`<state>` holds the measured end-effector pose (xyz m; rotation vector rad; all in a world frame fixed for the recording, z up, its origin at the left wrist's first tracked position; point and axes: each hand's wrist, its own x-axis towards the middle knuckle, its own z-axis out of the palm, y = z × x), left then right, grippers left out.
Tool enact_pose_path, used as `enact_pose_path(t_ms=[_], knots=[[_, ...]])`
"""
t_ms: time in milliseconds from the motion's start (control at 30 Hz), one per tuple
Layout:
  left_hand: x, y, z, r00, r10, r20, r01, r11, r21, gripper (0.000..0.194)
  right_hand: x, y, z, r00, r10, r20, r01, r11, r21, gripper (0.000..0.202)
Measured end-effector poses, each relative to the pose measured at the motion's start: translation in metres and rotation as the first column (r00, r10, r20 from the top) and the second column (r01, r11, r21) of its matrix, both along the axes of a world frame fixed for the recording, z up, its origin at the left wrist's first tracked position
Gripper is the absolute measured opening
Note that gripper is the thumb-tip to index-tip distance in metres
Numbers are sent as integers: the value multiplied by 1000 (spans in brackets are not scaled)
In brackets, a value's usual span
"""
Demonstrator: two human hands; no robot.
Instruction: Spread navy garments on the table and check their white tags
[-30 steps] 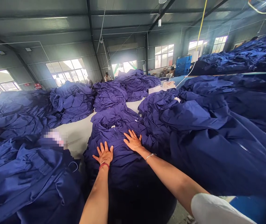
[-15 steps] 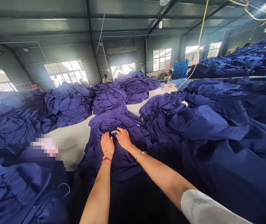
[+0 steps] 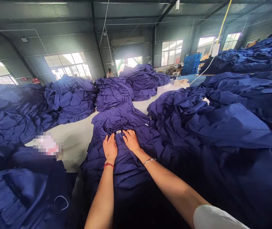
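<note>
A navy garment (image 3: 126, 165) lies spread before me, its upper edge bunched around an opening with a small pale label (image 3: 118, 131). My left hand (image 3: 110, 149) rests palm down on the cloth left of the label, fingers stretched out toward that edge. On the label's other side, my right hand (image 3: 131, 141) lies on the same garment with its fingers apart. A short dark seam or zip line shows in the gap between the hands. Another small white tag (image 3: 147, 124) lies on the cloth beyond my right hand.
Navy cloth heaps stand behind (image 3: 114, 93), at the left (image 3: 14, 187) and along the right (image 3: 221, 124). Pale table surface (image 3: 78, 136) shows between them. A white cord with a switch box (image 3: 215, 50) hangs at the right. Blue crates (image 3: 191, 64) and a person (image 3: 109, 73) are far back.
My hands have moved slightly apart, and more of the seam or zip line shows between them. The camera view has tipped down and turned a little left.
</note>
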<state>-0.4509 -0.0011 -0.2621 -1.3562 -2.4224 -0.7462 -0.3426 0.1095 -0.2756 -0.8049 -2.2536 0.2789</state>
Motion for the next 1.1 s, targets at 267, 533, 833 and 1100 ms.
enact_pose_path(t_ms=[267, 533, 833, 1100], knots=[[2, -3, -2, 1000, -27, -1, 27, 995, 100, 55, 6, -5, 4, 993, 45, -109, -46, 999, -9, 33], [4, -10, 3, 995, -73, 70, 57, 976, 208, 43, 11, -4, 11, 984, 111, -139, -108, 994, 26, 41], [4, 0, 3, 995, 54, 83, -65, 989, 133, 37, 6, -7, 7, 998, 2, -70, -5, 1000, -30, 26], [4, 5, 8, 998, 55, 32, -51, 992, -116, 54, 3, -8, 8, 998, -3, 67, 6, 998, -56, 49]])
